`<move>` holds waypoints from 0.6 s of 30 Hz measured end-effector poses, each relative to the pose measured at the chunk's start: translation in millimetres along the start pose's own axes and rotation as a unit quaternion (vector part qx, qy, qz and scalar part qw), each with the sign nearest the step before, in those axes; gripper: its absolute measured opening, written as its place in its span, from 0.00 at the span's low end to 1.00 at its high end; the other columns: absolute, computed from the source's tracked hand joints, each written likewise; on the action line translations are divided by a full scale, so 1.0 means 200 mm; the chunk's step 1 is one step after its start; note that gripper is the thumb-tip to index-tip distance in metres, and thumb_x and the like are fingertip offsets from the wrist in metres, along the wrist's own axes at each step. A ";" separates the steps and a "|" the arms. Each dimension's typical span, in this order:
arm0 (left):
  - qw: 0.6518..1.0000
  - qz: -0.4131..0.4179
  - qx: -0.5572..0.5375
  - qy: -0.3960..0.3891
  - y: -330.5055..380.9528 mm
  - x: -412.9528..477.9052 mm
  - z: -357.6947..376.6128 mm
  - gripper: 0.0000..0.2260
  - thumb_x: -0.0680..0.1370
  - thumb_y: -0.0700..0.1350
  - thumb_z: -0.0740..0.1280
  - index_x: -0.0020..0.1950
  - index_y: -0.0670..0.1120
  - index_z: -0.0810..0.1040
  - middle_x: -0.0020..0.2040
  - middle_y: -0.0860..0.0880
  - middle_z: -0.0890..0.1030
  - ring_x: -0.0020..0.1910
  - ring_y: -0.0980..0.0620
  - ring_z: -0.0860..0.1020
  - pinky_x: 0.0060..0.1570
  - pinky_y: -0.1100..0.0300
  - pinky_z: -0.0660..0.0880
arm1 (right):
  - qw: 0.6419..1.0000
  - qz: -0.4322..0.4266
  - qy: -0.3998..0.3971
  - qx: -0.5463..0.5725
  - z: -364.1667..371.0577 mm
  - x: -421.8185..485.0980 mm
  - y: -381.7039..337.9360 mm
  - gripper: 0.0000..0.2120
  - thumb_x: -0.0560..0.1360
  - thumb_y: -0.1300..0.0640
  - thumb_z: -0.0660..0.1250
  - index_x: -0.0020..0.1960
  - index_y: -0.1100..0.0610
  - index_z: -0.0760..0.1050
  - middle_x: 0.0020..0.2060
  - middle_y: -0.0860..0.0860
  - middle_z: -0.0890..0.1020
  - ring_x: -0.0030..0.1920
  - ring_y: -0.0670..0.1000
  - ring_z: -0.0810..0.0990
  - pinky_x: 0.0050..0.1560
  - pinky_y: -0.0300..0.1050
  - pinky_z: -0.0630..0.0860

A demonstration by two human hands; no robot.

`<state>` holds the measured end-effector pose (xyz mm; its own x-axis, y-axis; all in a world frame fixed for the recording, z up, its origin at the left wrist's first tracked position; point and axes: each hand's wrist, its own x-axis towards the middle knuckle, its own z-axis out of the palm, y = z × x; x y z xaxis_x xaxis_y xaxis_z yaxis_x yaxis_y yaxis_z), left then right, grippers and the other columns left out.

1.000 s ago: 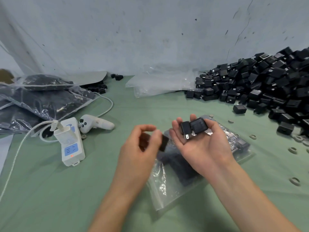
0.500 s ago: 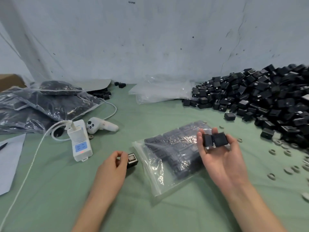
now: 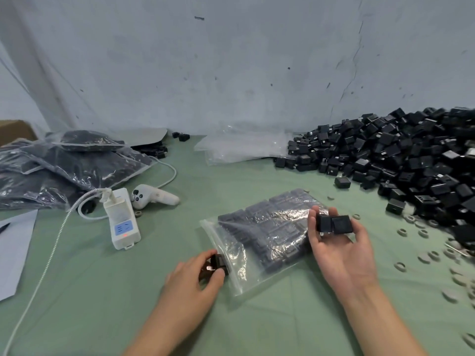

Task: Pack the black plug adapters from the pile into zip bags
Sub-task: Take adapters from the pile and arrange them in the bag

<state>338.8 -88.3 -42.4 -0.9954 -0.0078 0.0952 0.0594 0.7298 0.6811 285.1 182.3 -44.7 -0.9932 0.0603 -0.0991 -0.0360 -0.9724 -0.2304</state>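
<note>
Soft even light, zip bag [image 3: 259,242] glare, perhaps blurred edges.

Head-height, forward and downward, apparently close.

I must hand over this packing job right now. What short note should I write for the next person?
Left hand: pinches one black adapter at the mouth of the zip bag.
Right hand: holds two adapters beside the bag.
Done: the bag is mostly filled with rows of adapters; filled bags lie at the left.
Left: put in these three, probably close the bag, then continue with the pile at the right; empty bags lie by the wall.
</note>
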 end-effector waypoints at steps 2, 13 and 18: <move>1.000 0.014 -0.003 -0.006 -0.01 -0.01 -0.02 0.14 0.78 0.52 0.68 0.61 0.66 0.72 0.51 0.67 0.75 0.59 0.58 0.74 0.66 0.56 0.68 | 1.000 0.001 0.004 -0.004 0.00 0.00 0.00 0.13 0.80 0.51 0.63 0.54 0.60 0.77 0.61 0.61 0.80 0.60 0.58 0.81 0.56 0.49 0.81; 0.997 0.069 0.016 0.027 -0.05 0.05 0.03 0.20 0.78 0.58 0.66 0.69 0.57 0.75 0.49 0.64 0.73 0.55 0.57 0.71 0.63 0.54 0.68 | 1.000 0.010 0.005 -0.024 0.02 -0.01 0.00 0.13 0.80 0.50 0.62 0.55 0.59 0.77 0.62 0.60 0.80 0.58 0.58 0.82 0.54 0.48 0.81; 0.996 0.088 0.022 0.027 -0.05 0.10 0.05 0.19 0.78 0.60 0.66 0.68 0.56 0.75 0.52 0.66 0.75 0.57 0.58 0.72 0.64 0.56 0.66 | 0.997 0.040 -0.021 -0.070 0.06 0.01 0.03 0.14 0.80 0.49 0.62 0.51 0.59 0.79 0.60 0.60 0.80 0.59 0.59 0.82 0.55 0.48 0.81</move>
<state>317.6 -88.1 -54.6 -0.9644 0.0876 0.2495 0.2282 0.7526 0.6176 281.8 174.5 -34.6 -0.9962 -0.0292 -0.0826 0.0569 -0.9329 -0.3557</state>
